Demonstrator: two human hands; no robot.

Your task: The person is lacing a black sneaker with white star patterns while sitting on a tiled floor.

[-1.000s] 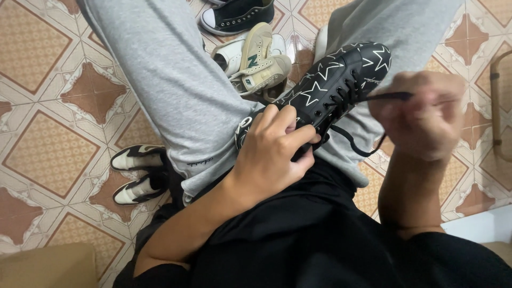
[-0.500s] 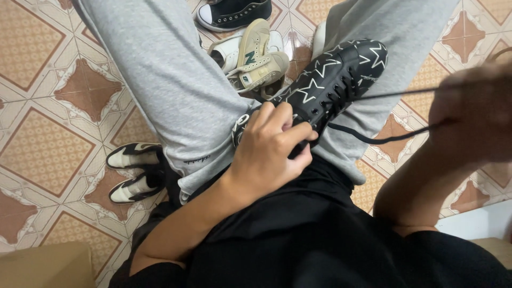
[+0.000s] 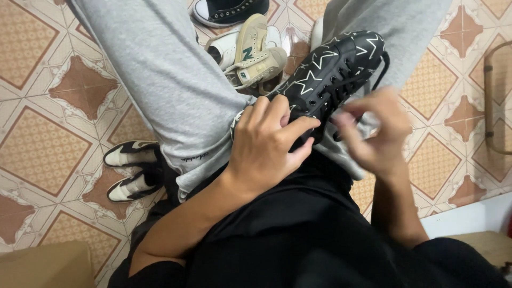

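Observation:
A black sneaker with white star outlines [image 3: 325, 74] lies across my lap on grey trousers [image 3: 170, 90]. My left hand [image 3: 266, 144] grips its heel end, fingers wrapped over the collar. My right hand [image 3: 373, 133] is blurred, just right of the eyelets, with its fingers at the black lace [image 3: 382, 69]. That lace curves in a slack loop from the toe down toward this hand. Whether the fingers pinch the lace is hidden by blur.
On the patterned tile floor [image 3: 48, 144] between my legs lie a beige sneaker [image 3: 256, 58] and a black sneaker with a white toe [image 3: 229, 10]. A black-and-white pair [image 3: 130, 170] sits left. A cardboard box [image 3: 42, 264] is lower left, a curved wooden frame [image 3: 490, 96] right.
My right hand, which had drawn the lace out taut far to the right, has come back in to the shoe; the lace now hangs slack. My left hand has kept its grip.

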